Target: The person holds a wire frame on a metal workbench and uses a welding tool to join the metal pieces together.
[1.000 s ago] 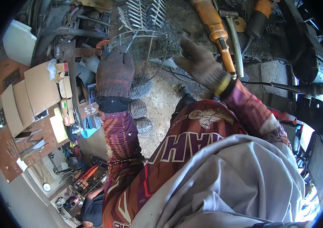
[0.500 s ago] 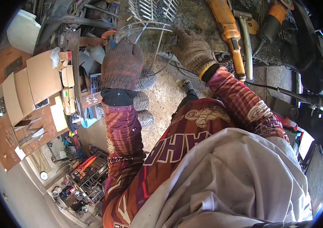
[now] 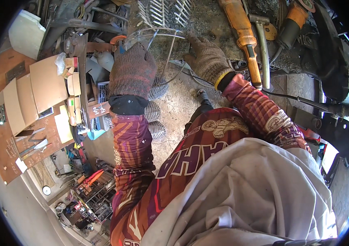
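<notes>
My left hand (image 3: 132, 70), in a brown knit glove, is closed at the left end of a metal wire frame (image 3: 154, 34) with curved rods. Its fingertips are hidden behind the glove's back. The frame lies at the near edge of a dark, grimy workbench (image 3: 205, 18). My right hand (image 3: 208, 57), also gloved, lies over the bench edge with thumb and fingers apart, by the frame's right end. One thin rod slants down from the frame between my hands. Beyond it are rows of short metal prongs (image 3: 158, 13).
An orange angle grinder (image 3: 242, 30) and a hammer (image 3: 262, 45) lie right of my right hand; a second grinder (image 3: 292, 24) is farther right. Coiled wire cages (image 3: 154, 110) stand on the floor below. Cardboard (image 3: 49, 84) covers a brown board at left.
The near end of the wire frame has dipped slightly toward me. My right hand has shifted a little to the left; my left hand stays almost in place.
</notes>
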Available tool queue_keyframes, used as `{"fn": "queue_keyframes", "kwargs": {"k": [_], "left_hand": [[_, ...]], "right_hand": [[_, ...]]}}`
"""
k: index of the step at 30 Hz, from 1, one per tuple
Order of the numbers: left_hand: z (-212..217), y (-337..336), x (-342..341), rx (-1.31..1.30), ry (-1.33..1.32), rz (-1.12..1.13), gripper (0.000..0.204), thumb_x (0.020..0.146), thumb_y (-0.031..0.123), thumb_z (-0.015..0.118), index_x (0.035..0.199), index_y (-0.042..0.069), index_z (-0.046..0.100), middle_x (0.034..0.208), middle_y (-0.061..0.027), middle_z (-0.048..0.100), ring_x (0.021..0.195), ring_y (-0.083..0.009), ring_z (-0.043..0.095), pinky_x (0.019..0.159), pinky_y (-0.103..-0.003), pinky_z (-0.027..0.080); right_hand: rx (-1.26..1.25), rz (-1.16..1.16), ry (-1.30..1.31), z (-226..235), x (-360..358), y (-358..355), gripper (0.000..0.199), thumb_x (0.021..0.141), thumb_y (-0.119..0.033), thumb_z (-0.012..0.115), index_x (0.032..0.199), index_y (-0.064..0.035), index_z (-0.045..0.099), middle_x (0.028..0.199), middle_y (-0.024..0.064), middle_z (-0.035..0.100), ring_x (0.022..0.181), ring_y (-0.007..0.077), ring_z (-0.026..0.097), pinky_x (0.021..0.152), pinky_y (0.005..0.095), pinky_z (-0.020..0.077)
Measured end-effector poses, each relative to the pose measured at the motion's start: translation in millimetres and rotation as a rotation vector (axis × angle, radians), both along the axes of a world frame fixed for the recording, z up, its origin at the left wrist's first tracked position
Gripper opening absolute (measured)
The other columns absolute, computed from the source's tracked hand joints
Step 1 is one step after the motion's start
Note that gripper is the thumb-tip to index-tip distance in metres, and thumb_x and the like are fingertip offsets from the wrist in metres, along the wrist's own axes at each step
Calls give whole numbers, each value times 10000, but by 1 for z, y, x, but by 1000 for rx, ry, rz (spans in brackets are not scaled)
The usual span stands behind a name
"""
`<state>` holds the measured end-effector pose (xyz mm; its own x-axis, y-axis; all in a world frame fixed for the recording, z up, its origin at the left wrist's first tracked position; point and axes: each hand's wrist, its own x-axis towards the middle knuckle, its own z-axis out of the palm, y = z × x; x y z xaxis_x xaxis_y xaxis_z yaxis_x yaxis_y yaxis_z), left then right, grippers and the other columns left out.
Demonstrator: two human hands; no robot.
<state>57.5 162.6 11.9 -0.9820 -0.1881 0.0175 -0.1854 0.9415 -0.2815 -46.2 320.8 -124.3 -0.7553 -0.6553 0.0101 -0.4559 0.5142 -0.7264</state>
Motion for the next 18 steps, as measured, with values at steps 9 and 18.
{"fn": "queue_keyframes", "kwargs": {"k": [9, 18], "left_hand": [[-2, -12, 0, 26, -24, -52, 240, 945, 188, 559, 1094, 30, 662, 1067, -192, 678, 931, -385, 687, 805, -482, 567], [-6, -5, 1, 130, 45, 76, 241, 957, 274, 583, 1061, 80, 681, 966, -208, 709, 896, -400, 704, 787, -511, 578]], "right_hand": [[-29, 6, 39, -12, -1, -2, 691, 919, -413, 642, 1491, -81, 443, 1283, 240, 630, 1198, 429, 595, 1013, 497, 478], [4, 37, -24, -9, -4, -1, 708, 920, -416, 634, 1501, -66, 433, 1352, 244, 590, 1241, 419, 572, 1044, 486, 459]]}}
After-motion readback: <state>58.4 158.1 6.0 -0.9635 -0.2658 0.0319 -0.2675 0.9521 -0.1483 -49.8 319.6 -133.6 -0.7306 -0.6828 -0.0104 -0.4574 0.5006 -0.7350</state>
